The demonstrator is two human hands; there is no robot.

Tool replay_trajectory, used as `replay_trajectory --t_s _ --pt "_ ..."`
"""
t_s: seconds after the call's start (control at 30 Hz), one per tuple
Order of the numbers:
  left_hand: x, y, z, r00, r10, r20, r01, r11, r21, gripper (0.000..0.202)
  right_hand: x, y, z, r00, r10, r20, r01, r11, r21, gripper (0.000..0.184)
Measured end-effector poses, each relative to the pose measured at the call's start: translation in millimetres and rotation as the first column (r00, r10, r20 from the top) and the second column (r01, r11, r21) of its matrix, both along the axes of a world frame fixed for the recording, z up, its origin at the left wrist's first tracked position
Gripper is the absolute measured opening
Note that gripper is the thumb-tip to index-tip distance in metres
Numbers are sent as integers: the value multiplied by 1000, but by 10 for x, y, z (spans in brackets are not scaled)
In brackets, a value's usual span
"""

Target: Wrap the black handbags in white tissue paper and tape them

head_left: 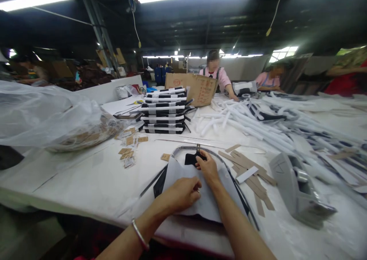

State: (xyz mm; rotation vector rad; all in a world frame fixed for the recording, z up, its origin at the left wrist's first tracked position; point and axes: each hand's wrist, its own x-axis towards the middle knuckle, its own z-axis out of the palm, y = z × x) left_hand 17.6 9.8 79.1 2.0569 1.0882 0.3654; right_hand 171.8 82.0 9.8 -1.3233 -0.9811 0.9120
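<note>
In front of me a black bag (pixel 159 183) lies flat on the table, with a pale grey sheet (pixel 183 176) spread over it. A wrapped handle (pixel 179 149) arches at its far end, where a small metal buckle (pixel 198 148) shows. My right hand (pixel 208 167) pinches the edge of a small black tab (pixel 190 159) just below the buckle. Over the middle of the sheet, my left hand (pixel 183 193) is closed with its fingers curled together. Something tiny glints at those fingertips, too small to name.
Left of the bag lie several brown paper tags (pixel 129 140). Brown card strips (pixel 252 172) and a grey tape dispenser (pixel 298 191) are to the right. Beyond are stacked wrapped black bags (pixel 163 118), white foam tubes (pixel 223 118), a carton (pixel 192 86) and co-workers.
</note>
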Motion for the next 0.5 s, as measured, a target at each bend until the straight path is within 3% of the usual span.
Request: replay_trajectory --t_s 0.07,0.13,0.2,0.27,0.33,0.4,0.5 --pt "74 86 88 978 159 133 -132 973 -192 10 22 -41 13 999 -12 -31 13 999 41 51" --pt "162 166 161 862 382 333 -207 865 -456 10 40 -95 42 999 -10 -50 14 996 83 46" --pt "234 235 230 681 561 471 -136 729 -671 16 51 -144 77 999 6 -49 0 992 126 38" --pt "276 307 290 564 652 507 -89 658 -748 19 57 -173 100 999 11 -45 -4 989 150 34" --pt "290 388 321 549 678 489 -209 678 -705 20 62 -181 101 999 18 -44 -11 988 155 33" --pt "287 473 303 604 658 451 -352 727 -590 22 68 -177 88 1000 26 2 -26 985 173 30" --pt "274 564 187 678 619 397 -401 764 -505 26 76 -174 66 995 3 101 -24 977 213 24"
